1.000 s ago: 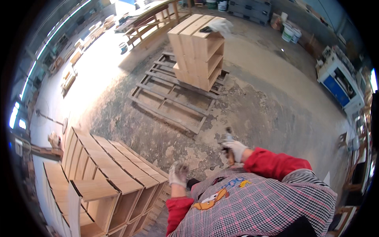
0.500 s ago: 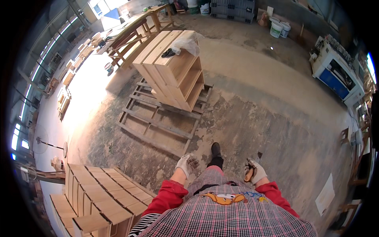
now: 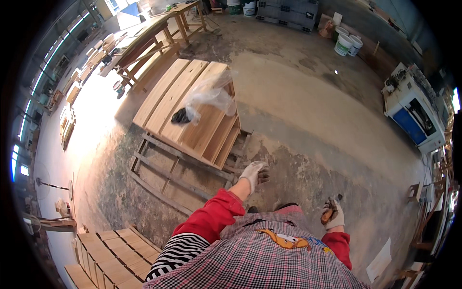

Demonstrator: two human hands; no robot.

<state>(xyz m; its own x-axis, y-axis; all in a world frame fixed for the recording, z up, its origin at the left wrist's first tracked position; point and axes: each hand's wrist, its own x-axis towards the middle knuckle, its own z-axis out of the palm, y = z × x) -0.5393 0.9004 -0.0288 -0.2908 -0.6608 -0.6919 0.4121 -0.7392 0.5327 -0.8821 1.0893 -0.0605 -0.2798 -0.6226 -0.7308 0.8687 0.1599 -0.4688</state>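
Note:
My left hand (image 3: 255, 175), in a white glove with dark fingers, reaches forward with its fingers apart and nothing in them. It is near the front corner of a stack of pale wooden drawer-like boxes (image 3: 166, 101), not touching it. My right hand (image 3: 335, 216), gloved the same way, is closed around a wooden-handled scraper (image 3: 327, 215), whose small dark blade sticks out past the fingers. On top of the stack lie a crumpled clear plastic bag (image 3: 210, 98) and a small black bundle (image 3: 181, 116).
A slatted wooden pallet (image 3: 163, 176) lies under the stack. More wooden boxes (image 3: 108, 255) stand at lower left. A long workbench (image 3: 159, 26) is at the far left, white buckets (image 3: 343, 44) at the back, a white and blue machine (image 3: 415, 113) at right. A pale sheet (image 3: 380, 261) lies on the floor.
The box stack is nearer as I have stepped forward. My left hand has stretched ahead and its fingers have opened. My right hand has swung outward to the right, still holding the scraper.

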